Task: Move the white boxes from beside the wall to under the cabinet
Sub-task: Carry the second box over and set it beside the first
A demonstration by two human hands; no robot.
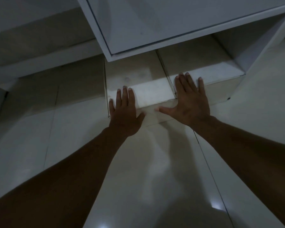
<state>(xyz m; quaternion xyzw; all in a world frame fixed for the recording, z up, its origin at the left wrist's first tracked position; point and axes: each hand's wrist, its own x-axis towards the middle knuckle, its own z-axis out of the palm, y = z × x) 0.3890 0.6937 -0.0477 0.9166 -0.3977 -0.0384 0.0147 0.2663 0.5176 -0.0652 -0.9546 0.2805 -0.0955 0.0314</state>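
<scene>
Head view: two flat palms pushing white boxes under the cabinet (171, 22).

Left hand (124, 112) and right hand (190, 102) lie spread, clasping nothing, against the front faces of the left box (132, 74) and right box (220, 76). Stiff, smooth, probably light cardboard that likely slides on the glossy floor (155, 178); push low, near corners.

The white cabinet (179, 22) runs off the top edge, its upper part unseen, and its underside shadows the far ends of two white boxes (153, 92), so how deep they reach cannot be told. Both forearms are cut by the bottom and side edges, and the left hand (124, 116) and right hand (190, 102) cover parts of the boxes' front faces and hide their own palms. Dim light blurs the box seams and the floor (155, 178) tile joints.
</scene>
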